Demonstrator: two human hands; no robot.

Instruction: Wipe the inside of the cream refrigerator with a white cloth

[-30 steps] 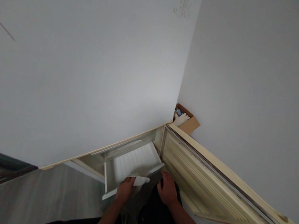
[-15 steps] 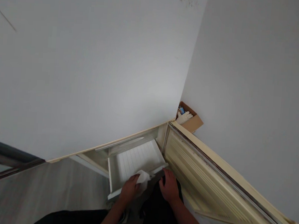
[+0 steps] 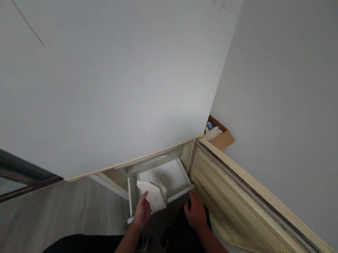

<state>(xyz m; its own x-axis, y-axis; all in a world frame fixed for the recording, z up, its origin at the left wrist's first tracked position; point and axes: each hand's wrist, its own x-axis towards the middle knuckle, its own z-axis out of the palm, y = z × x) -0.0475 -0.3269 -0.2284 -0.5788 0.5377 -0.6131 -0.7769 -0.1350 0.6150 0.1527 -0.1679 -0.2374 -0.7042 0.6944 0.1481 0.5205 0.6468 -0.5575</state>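
My left hand (image 3: 142, 212) pinches a crumpled white paper towel (image 3: 156, 197), which spreads over the front of a white pulled-out drawer (image 3: 180, 171). The drawer sticks out of the low opening of a fridge-like cabinet (image 3: 110, 176) and has a ridged floor, partly covered by the towel. Near the drawer's right front corner, my right hand (image 3: 195, 211) has its fingers curled at the front edge; the fingertips are partly hidden.
An open cream ribbed door (image 3: 227, 207) stands to the right. Behind its hinge side, a cardboard box (image 3: 224, 140) holds a pale glove (image 3: 214, 132). A large white panel (image 3: 117, 80) rises ahead. Grey wood-look floor (image 3: 90, 209) lies on the left.
The paper towel, bunched at the drawer's front edge before, is now spread wider and farther over the drawer, with my left hand turned. My right hand stays at the corner. The view has shifted slightly.
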